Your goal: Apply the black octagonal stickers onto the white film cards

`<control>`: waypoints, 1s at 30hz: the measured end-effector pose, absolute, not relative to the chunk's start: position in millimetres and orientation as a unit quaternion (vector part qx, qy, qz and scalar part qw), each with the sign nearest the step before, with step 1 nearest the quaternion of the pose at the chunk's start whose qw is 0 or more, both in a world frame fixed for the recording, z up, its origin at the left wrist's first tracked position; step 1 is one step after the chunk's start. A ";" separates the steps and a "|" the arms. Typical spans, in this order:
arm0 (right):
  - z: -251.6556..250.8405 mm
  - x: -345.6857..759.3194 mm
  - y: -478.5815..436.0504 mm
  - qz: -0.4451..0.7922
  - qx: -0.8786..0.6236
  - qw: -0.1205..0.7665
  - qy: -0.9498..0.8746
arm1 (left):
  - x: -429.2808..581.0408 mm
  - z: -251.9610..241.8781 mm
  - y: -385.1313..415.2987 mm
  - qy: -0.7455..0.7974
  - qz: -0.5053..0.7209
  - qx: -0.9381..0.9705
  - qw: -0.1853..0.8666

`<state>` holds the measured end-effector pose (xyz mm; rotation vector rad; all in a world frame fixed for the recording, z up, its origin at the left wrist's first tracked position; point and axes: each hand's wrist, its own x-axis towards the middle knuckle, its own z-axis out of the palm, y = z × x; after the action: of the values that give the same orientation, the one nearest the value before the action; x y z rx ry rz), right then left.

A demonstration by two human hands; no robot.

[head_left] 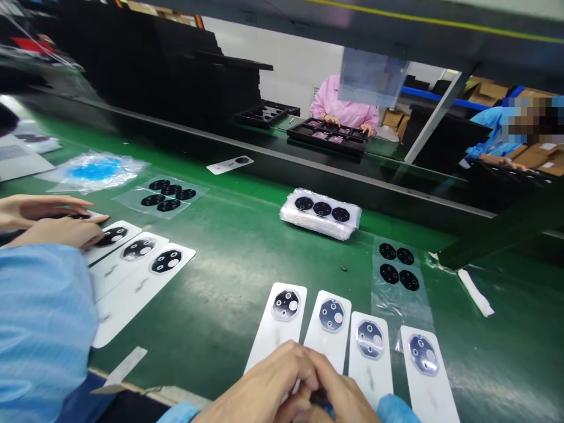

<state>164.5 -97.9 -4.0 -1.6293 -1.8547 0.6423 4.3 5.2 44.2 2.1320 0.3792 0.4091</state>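
Observation:
At the bottom middle, my left hand [259, 385] and my right hand [339, 388] are closed, their curled fingers meeting. Anything between the fingertips is hidden. Both hands are over the lower parts of white phone back panels, and I cannot tell whether they touch them. Several panels lie in a row: one at the left [268, 335], one beside it [328, 346], another [370, 376] by my right hand, and one at the right [434, 393]. Each carries a dark eight-sided camera plate. Those on the three right panels look bluish, with a small blue mark on two.
A co-worker's blue sleeve [48, 329] and hands [66, 229] are at the left, over more white panels [145, 282]. Beyond lie a stack of film sheets with black discs [321, 214], disc sheets [399, 302] and blue-centred plastic [94, 170]. A metal post [497, 223] stands right.

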 end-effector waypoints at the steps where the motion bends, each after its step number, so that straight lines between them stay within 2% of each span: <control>1: -5.6 167.2 -102.1 0.228 -0.631 0.296 -0.680 | 13.0 41.9 6.5 0.158 0.188 0.862 0.444; 3: -9.1 174.3 -108.7 0.164 -0.656 0.303 -0.671 | 29.1 32.7 10.7 0.171 0.228 0.878 0.383; 5: -12.7 179.9 -111.8 0.080 -0.660 0.298 -0.685 | 42.1 20.9 15.7 0.156 0.246 0.915 0.280; 10: -22.6 175.6 -102.1 -0.116 -0.656 0.252 -0.702 | 61.2 2.6 22.3 0.108 0.209 0.968 0.083; 14: -26.9 172.9 -89.3 -0.174 -0.584 0.321 -0.725 | 68.8 4.7 19.4 0.105 0.159 0.981 -0.046; 18: -29.8 177.3 -86.0 -0.188 -0.544 0.342 -0.742 | 73.3 14.1 16.6 0.090 0.126 0.978 -0.140; 23: -35.4 178.9 -85.6 -0.193 -0.537 0.361 -0.737 | 74.2 18.9 13.0 0.069 0.095 0.978 -0.174; 26: -35.8 179.2 -85.1 -0.192 -0.533 0.362 -0.740 | 71.6 14.7 12.6 0.065 0.087 0.982 -0.157; 28: -34.0 179.4 -85.6 -0.187 -0.536 0.356 -0.742 | 70.6 12.0 17.9 0.077 0.100 0.988 -0.093; 30: -31.3 179.2 -86.8 -0.179 -0.546 0.347 -0.741 | 72.3 11.6 28.8 0.103 0.110 0.988 0.026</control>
<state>179.2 -86.8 -31.3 -1.4158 -1.9225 -0.4641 72.3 28.8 11.6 3.0540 0.3193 0.3397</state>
